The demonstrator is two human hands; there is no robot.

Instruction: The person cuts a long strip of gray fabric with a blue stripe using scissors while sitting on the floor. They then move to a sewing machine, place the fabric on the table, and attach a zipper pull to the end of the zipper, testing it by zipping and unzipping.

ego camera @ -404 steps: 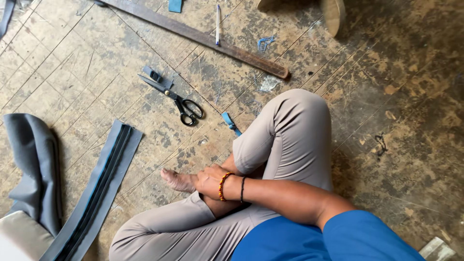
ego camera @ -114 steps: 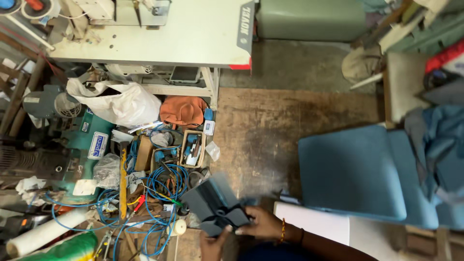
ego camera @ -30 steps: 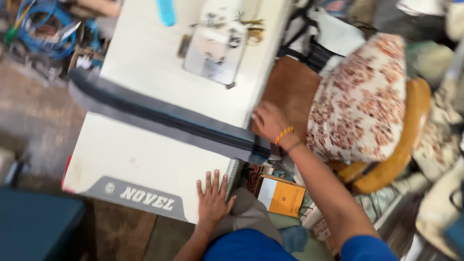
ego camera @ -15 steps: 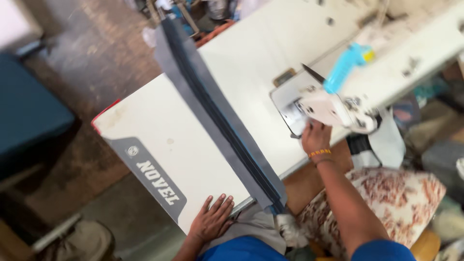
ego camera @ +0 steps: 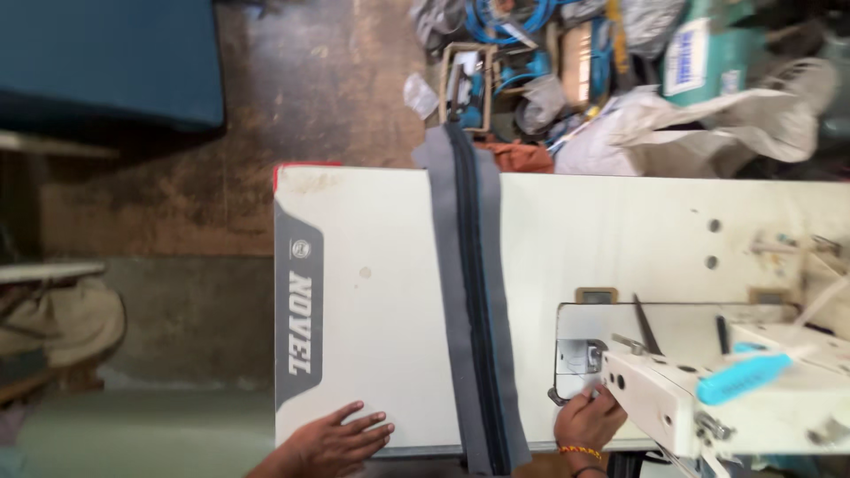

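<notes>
Grey label panel point(ego camera: 298, 305): tall strip with an angled top along the left edge of the white sewing table point(ego camera: 381, 265); carries a small round emblem above pale lettering.

White-and-blue rectangular label point(ego camera: 683, 57): on the green machine body on the floor beyond the table's far edge, toward its right end.

Small white tag or packet point(ego camera: 418, 91): on the floor just past the far edge; blurred.
</notes>
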